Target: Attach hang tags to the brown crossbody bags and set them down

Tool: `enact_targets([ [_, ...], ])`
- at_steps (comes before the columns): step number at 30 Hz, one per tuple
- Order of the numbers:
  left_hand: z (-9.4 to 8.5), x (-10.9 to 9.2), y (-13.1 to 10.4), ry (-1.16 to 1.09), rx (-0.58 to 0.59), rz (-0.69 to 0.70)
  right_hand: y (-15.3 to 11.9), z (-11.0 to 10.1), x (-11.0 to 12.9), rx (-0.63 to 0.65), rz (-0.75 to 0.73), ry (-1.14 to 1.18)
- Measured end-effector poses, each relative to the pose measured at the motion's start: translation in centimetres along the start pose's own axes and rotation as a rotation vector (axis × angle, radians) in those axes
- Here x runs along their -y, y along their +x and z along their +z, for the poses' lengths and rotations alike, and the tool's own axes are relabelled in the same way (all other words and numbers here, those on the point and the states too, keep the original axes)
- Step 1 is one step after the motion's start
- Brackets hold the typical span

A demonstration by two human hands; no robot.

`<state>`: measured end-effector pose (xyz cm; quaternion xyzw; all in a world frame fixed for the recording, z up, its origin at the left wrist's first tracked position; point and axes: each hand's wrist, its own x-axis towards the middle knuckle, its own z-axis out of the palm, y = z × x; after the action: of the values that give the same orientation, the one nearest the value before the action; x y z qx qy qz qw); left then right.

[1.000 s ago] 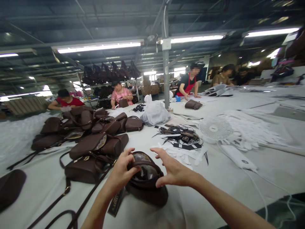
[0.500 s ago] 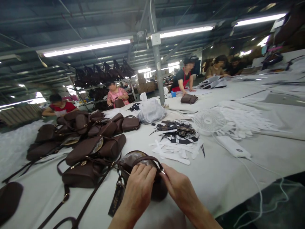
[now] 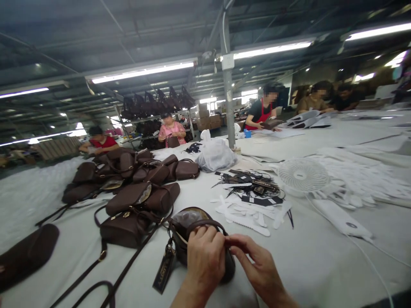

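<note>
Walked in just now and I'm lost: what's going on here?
An open brown handbag is being handled on a white table. The person's left hand is curled over its near edge, by the top handle; the right hand pinches at the opening's right end. A black hang tag is at its left. More brown handbags are piled farther left.

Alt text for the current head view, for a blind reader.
The left-hand grip and right-hand grip are at the rim of an open brown handbag with a black tag. Brown handbags lie heaped at left, a white fan at right, people beyond.
</note>
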<state>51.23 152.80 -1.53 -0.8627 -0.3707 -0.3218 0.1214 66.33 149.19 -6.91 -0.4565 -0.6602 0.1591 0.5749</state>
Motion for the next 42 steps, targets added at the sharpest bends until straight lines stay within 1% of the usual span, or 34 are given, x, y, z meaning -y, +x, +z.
enact_targets([
  [2,0.1,-0.2,-0.1,-0.016,-0.034,-0.031,-0.9,0.7,-0.9,-0.097,0.064,-0.007],
  [4,0.2,-0.3,-0.2,-0.041,-0.073,-0.045,-1.0,1.8,-1.3,-0.144,0.112,-0.030],
  [5,0.3,-0.4,-0.3,-0.056,-0.091,-0.047,-0.8,2.5,-1.2,-0.126,0.138,-0.025],
  [8,0.3,-0.5,-0.4,-0.108,-0.139,-0.059,0.4,4.2,-0.5,-0.018,0.221,0.044],
  [11,0.1,-0.5,-0.3,-0.154,-0.199,-0.069,1.2,5.0,-0.2,-0.031,0.285,0.057],
  [14,-0.2,-0.2,-0.3,-0.182,-0.281,-0.109,1.4,4.7,-0.5,-0.014,0.294,0.029],
  [16,-0.3,0.1,-0.5,-0.218,-0.306,-0.156,1.3,4.3,-0.6,0.015,0.302,0.024],
  [20,-0.4,0.5,-0.8,-0.313,-0.291,-0.221,1.4,3.6,-0.1,0.049,0.319,0.007],
  [23,-0.8,0.7,-0.5,-0.372,-0.305,-0.285,1.8,3.1,0.5,0.068,0.312,0.005],
  [26,-1.4,0.9,0.0,-0.398,-0.304,-0.293,2.2,2.4,0.6,0.089,0.284,-0.005],
  [28,-1.6,0.9,0.3,-0.388,-0.278,-0.291,2.4,1.8,0.3,0.105,0.282,-0.025],
  [29,-1.5,0.9,0.4,-0.386,-0.242,-0.292,2.4,1.5,0.0,0.109,0.290,-0.034],
  [31,-1.4,0.8,0.6,-0.398,-0.126,-0.278,2.3,1.0,-0.5,0.107,0.318,-0.038],
  [33,-1.3,0.7,0.5,-0.396,0.005,-0.234,2.2,0.7,-0.9,0.112,0.336,-0.019],
  [36,-1.5,0.6,0.5,-0.320,0.122,-0.214,2.1,0.6,-1.2,0.146,0.331,0.022],
  [39,-1.8,0.1,1.0,-0.212,0.234,-0.248,2.2,0.7,-1.1,0.149,0.265,-0.005],
  [41,-1.7,-0.6,1.5,-0.090,0.289,-0.216,2.3,0.6,-1.1,0.136,0.191,-0.047],
  [42,-1.5,-0.9,1.7,-0.022,0.294,-0.174,2.4,0.5,-1.1,0.131,0.164,-0.067],
])
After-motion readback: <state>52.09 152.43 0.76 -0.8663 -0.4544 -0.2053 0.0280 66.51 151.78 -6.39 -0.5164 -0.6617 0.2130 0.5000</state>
